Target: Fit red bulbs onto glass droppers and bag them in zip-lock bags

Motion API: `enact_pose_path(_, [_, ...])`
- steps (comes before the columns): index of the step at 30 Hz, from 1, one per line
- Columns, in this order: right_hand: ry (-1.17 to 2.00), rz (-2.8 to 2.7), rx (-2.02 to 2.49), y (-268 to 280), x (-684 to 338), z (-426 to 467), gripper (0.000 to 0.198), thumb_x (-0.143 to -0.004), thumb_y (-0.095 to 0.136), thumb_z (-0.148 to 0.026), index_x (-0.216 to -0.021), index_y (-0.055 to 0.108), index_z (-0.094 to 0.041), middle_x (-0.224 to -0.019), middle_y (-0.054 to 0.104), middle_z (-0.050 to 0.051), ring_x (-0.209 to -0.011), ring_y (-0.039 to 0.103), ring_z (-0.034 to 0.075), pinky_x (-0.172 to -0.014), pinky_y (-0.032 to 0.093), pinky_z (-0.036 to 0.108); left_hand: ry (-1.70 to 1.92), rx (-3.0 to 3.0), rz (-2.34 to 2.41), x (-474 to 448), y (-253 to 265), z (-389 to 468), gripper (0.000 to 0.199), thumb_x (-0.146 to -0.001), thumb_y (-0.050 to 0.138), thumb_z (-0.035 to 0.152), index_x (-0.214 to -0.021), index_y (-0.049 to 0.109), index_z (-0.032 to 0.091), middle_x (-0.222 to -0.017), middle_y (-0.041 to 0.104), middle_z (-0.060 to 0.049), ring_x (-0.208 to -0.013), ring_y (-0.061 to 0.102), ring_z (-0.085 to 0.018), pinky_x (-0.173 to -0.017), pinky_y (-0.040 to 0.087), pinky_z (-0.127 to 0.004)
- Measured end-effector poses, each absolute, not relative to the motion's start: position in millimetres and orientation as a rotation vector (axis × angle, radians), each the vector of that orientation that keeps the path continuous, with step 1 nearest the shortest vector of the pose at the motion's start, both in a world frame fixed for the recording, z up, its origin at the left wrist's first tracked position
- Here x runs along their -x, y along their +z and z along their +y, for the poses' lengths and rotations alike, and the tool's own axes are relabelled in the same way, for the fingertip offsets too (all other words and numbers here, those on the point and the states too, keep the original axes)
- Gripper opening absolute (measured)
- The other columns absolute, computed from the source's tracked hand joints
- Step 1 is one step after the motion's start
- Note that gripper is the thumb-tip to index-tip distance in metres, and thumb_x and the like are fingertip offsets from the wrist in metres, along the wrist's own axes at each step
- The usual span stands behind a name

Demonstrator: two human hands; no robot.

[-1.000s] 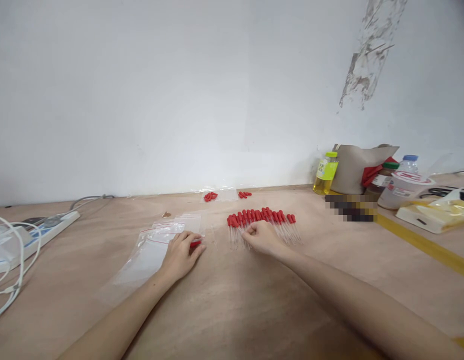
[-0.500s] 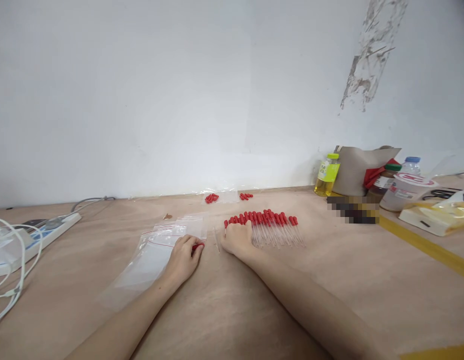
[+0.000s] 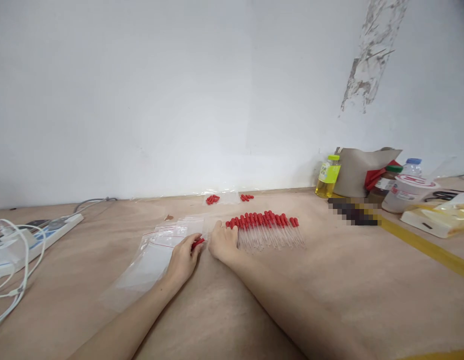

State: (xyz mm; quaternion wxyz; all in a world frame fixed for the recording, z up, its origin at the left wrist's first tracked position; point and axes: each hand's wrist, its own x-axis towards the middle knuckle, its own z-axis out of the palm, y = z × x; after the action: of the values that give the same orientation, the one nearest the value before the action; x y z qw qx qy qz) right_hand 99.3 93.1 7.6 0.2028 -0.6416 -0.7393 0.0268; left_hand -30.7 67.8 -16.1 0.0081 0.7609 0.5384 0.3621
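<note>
My left hand (image 3: pixel 184 256) pinches a red rubber dropper bulb (image 3: pixel 198 243), its open end toward the right. Facing it, my right hand (image 3: pixel 223 241) is closed, with a thin clear tube (image 3: pixel 206 241) showing faintly between the hands; my fingers hide most of it. Just right of that hand lies a row of droppers (image 3: pixel 267 227), red bulbs away from me and clear stems toward me. Beneath and beside my left hand, clear zip bags (image 3: pixel 151 257) overlap on the table.
Loose red bulbs lie in two small groups (image 3: pixel 212 199) near the wall, by a clear bag (image 3: pixel 229 197). A power strip (image 3: pixel 63 232) with white cables is at left. At right stand a yellow drink bottle (image 3: pixel 327 177), a cup (image 3: pixel 408 192) and a tissue pack (image 3: pixel 438 215).
My right hand has moved left, toward the left hand, uncovering more of the dropper row. The tube that lay beside it is now covered. My left hand still pinches the red bulb.
</note>
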Motion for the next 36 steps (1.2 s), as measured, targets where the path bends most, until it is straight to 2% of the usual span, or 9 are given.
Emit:
enact_pose_path(4, [0.077,-2.092,1.840,8.9,-93.3,90.6,0.025,-0.079,0.037,-0.011,-0.100,0.051,-0.008,-0.093,0.062,0.017,-0.089,0.056,0.025,-0.079,0.029,0.037,1.150,-2.473,1.656,29.5,-13.9,68.0,0.023,-0.082,0.040,0.027,-0.088,0.060,0.018,-0.098,0.062,-0.008,-0.091,0.058,-0.021,-0.080,0.046,-0.034])
enact_pose_path(7, [-0.037,-2.124,1.757,12.1,-110.6,80.8,0.026,-0.083,0.033,-0.012,-0.101,0.052,-0.008,-0.097,0.058,0.019,-0.093,0.052,0.025,-0.077,0.031,0.036,1.170,-2.488,1.601,25.5,-9.8,62.6,0.023,-0.082,0.041,0.028,-0.087,0.062,0.019,-0.096,0.061,-0.007,-0.090,0.057,-0.021,-0.079,0.046,-0.034])
enact_pose_path(11, [-0.117,-2.201,1.343,8.0,-168.9,60.7,0.023,-0.087,0.035,-0.016,-0.096,0.055,-0.014,-0.093,0.055,0.011,-0.084,0.050,0.019,-0.072,0.033,0.030,1.120,-2.435,1.479,10.5,-4.4,45.8,0.020,-0.083,0.045,0.031,-0.088,0.060,0.019,-0.084,0.063,-0.004,-0.080,0.058,-0.018,-0.071,0.046,-0.030])
enact_pose_path(13, [-0.114,-2.200,1.131,2.3,-202.8,49.3,0.024,-0.088,0.034,-0.016,-0.099,0.054,-0.017,-0.091,0.054,0.008,-0.080,0.049,0.016,-0.072,0.033,0.028,1.034,-2.386,1.408,-0.9,-3.4,36.0,0.019,-0.084,0.046,0.033,-0.085,0.059,0.019,-0.078,0.063,-0.001,-0.073,0.058,-0.016,-0.065,0.045,-0.027])
enact_pose_path(16, [-0.128,-2.213,0.990,-5.6,-240.0,33.4,0.022,-0.088,0.036,-0.018,-0.097,0.056,-0.019,-0.086,0.057,0.006,-0.078,0.049,0.015,-0.075,0.032,0.031,0.986,-2.353,1.281,-17.9,-4.4,25.1,0.020,-0.083,0.049,0.035,-0.080,0.061,0.019,-0.073,0.062,0.000,-0.068,0.056,-0.014,-0.062,0.043,-0.024])
enact_pose_path(22, [-0.060,-2.163,0.883,-12.9,-251.3,19.0,0.016,-0.086,0.041,-0.019,-0.089,0.057,-0.018,-0.083,0.063,0.004,-0.073,0.052,0.013,-0.077,0.028,0.033,0.975,-2.331,1.121,-33.1,-9.1,19.7,0.019,-0.085,0.048,0.031,-0.089,0.064,0.020,-0.084,0.063,-0.002,-0.075,0.057,-0.014,-0.067,0.044,-0.024])
enact_pose_path(26, [-0.055,-2.184,0.858,-15.9,-247.1,18.6,0.016,-0.086,0.042,-0.021,-0.085,0.057,-0.018,-0.076,0.062,0.002,-0.067,0.051,0.011,-0.077,0.026,0.033,0.968,-2.291,1.170,-33.0,-10.9,19.0,0.019,-0.083,0.051,0.032,-0.092,0.061,0.019,-0.079,0.063,-0.001,-0.071,0.056,-0.014,-0.065,0.043,-0.023])
enact_pose_path(30, [-0.060,-2.189,0.850,-17.9,-246.2,19.0,0.016,-0.085,0.043,-0.022,-0.083,0.057,-0.017,-0.072,0.062,0.001,-0.063,0.049,0.011,-0.077,0.025,0.033,0.937,-2.284,1.185,-33.8,-11.0,18.6,0.019,-0.083,0.049,0.033,-0.086,0.060,0.018,-0.070,0.060,0.002,-0.064,0.054,-0.012,-0.060,0.041,-0.021])
enact_pose_path(36, [-0.028,-2.205,0.852,-20.2,-246.6,20.2,0.015,-0.085,0.043,-0.021,-0.084,0.057,-0.018,-0.072,0.061,0.001,-0.065,0.049,0.011,-0.078,0.025,0.034,0.964,-2.275,1.176,-34.6,-10.2,18.5,0.020,-0.084,0.048,0.033,-0.085,0.060,0.018,-0.072,0.061,0.001,-0.066,0.055,-0.013,-0.062,0.041,-0.022])
